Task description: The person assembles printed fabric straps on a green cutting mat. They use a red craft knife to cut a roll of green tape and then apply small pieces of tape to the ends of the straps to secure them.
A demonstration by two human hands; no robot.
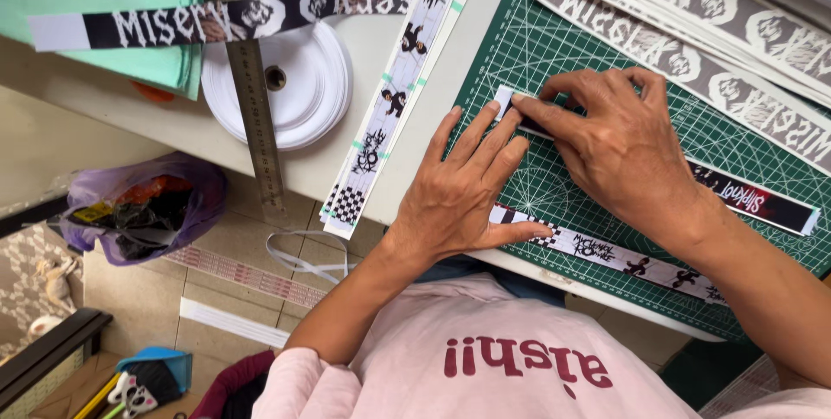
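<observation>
Both hands are down on the green cutting mat [554, 47]. The left hand [463, 190] lies flat and open, fingers spread toward 12 o'clock, its thumb resting on a checkered printed strip [623, 261] near the mat's front edge. The right hand [619, 146] pinches the end of a dark printed strip [753, 198] at about 10 o'clock from its knuckles, fingertips pressed on it. That strip runs off toward 4 o'clock. A stack of grey lettered strips [736, 64] sits at 1 o'clock, a white tape roll [303, 81] and steel ruler [251, 99] off at 9 o'clock
</observation>
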